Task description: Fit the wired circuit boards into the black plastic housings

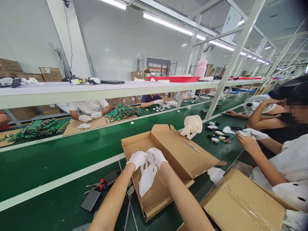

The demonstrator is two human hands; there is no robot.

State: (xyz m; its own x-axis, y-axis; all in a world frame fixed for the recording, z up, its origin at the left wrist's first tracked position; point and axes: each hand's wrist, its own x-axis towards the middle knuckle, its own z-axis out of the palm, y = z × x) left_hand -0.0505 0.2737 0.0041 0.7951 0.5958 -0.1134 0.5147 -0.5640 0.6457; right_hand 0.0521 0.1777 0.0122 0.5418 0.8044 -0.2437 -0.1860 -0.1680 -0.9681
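Note:
Both my hands wear white gloves and meet over an open flat cardboard box (pixel 183 150) on the green bench. My left hand (pixel 137 159) and my right hand (pixel 157 156) are closed together, pinching a loose white glove (pixel 146 178) that hangs down into the box. The box's flaps are spread open to the right. Red-handled pliers (pixel 99 184) and two dark flat slabs (pixel 90 199) lie just left of my left forearm.
A small white fan (pixel 193 125) stands behind the box. A taped carton (pixel 237 202) sits at lower right. A person at my right handles small parts (pixel 220 138). Across the green belt (pixel 60 154), gloved workers sit by heaps of green circuit boards (pixel 122 111).

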